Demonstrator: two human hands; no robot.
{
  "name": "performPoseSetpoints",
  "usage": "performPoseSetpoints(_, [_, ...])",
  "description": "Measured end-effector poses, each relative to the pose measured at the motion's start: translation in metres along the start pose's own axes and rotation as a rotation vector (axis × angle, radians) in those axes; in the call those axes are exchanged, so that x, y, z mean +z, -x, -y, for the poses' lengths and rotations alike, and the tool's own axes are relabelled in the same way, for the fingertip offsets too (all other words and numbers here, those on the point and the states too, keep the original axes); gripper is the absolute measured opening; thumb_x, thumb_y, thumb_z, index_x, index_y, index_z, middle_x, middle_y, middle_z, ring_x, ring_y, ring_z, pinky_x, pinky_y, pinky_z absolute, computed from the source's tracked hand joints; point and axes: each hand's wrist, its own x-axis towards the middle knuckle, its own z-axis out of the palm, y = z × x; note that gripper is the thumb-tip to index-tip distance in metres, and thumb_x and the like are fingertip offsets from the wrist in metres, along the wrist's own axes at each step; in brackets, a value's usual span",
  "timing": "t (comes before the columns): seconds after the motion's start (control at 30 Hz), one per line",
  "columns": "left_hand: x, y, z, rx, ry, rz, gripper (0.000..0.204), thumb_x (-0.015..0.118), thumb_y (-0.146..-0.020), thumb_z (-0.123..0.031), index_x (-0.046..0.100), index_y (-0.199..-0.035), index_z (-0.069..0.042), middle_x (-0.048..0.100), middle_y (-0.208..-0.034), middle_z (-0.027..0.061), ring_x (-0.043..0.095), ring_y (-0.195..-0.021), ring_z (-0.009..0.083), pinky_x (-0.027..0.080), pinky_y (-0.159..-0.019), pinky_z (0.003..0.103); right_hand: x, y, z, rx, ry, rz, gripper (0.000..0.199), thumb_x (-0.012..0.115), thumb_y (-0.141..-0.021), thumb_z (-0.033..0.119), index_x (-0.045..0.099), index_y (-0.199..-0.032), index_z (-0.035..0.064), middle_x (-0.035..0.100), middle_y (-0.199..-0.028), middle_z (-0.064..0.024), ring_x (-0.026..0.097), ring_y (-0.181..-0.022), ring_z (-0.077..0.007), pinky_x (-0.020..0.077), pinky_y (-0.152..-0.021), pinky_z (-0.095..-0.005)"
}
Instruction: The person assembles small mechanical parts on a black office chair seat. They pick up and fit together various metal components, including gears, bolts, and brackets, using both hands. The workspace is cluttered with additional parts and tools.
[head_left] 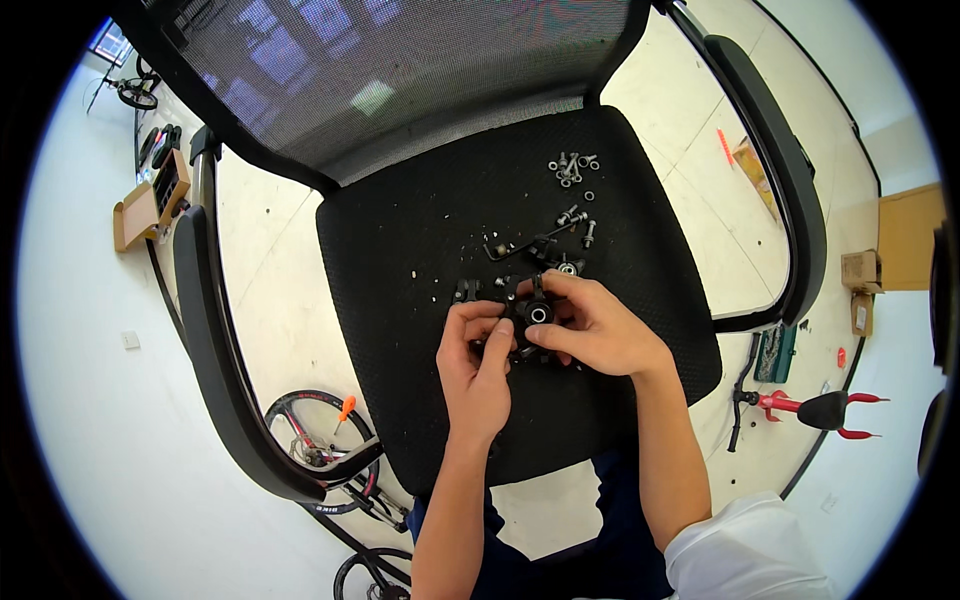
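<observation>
At the far left of the frame a cardboard box (140,205) sits on the floor, and at lower left lies a bicycle wheel (320,440) with an orange-handled screwdriver (343,408) beside it. In the middle, the black chair seat (400,300) carries the work. The left hand (478,370) and right hand (590,325) are together at centre frame, both clamped on a small black mechanical part (530,315) held just above the seat. By the look of it, the step in hand is fitting or adjusting that part; the next move likely calls for a fastener from the pile of bolts and nuts (572,168) at upper centre right. The part's long axis appears to run left to right, its round opening facing up toward the camera. A bent black arm piece (515,247) lies just above the hands.
</observation>
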Motion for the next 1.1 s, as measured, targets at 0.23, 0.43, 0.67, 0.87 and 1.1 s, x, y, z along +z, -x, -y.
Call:
performPoseSetpoints(0.23, [-0.002,-0.002,-0.002,0.032,0.011,-0.038,0.014,0.061,-0.092,-0.006,0.060,-0.105,-0.001,0.061,-0.078,0.0016,0.047,-0.059,0.0030,0.035,-0.050,0.019,0.001,0.003,0.010,-0.105,0.099,-0.129,0.043,0.081,-0.071,0.004,0.062,-0.109,-0.0055,0.062,-0.077,-0.0023,0.052,-0.057,-0.0033,0.0408,-0.049,-0.0181])
performPoseSetpoints(0.43, [-0.006,-0.004,-0.007,-0.060,0.104,-0.021,0.015,0.062,-0.093,-0.007,0.063,-0.106,0.001,0.063,-0.081,0.0057,0.047,-0.059,0.0023,0.032,-0.048,0.017,-0.008,0.000,0.009,-0.084,0.036,-0.268,0.051,0.087,-0.070,0.014,0.065,-0.112,-0.0068,0.059,-0.070,0.0035,0.046,-0.054,0.0010,0.0320,-0.046,-0.0181])
performPoseSetpoints(0.67, [-0.007,-0.005,-0.006,-0.100,0.168,0.012,0.015,0.059,-0.095,-0.009,0.063,-0.106,0.001,0.062,-0.081,0.0067,0.045,-0.057,0.0020,0.032,-0.047,0.018,-0.003,0.003,0.010,-0.115,-0.148,-0.092,0.048,0.075,-0.080,0.003,0.057,-0.123,-0.0093,0.065,-0.077,-0.0051,0.061,-0.064,-0.0059,0.0517,-0.058,-0.0201])
performPoseSetpoints(0.87, [-0.006,-0.005,-0.003,-0.090,0.188,0.016,0.023,0.052,-0.101,-0.019,0.062,-0.107,0.000,0.058,-0.076,0.0042,0.046,-0.056,0.0039,0.037,-0.048,0.019,-0.003,0.002,0.004,-0.122,-0.046,-0.071,0.042,0.076,-0.078,0.000,0.060,-0.116,-0.0063,0.062,-0.074,-0.0021,0.058,-0.063,-0.0035,0.0493,-0.060,-0.0178])
performPoseSetpoints(1.1, [-0.005,-0.004,-0.003,-0.059,0.185,0.035,0.024,0.051,-0.102,-0.021,0.062,-0.107,0.000,0.055,-0.073,0.0025,0.048,-0.056,0.0053,0.041,-0.048,0.020,-0.005,0.002,0.005,-0.117,0.021,-0.075,0.041,0.077,-0.075,-0.003,0.059,-0.112,-0.0042,0.061,-0.075,-0.0029,0.060,-0.066,-0.0048,0.0473,-0.059,-0.0176])
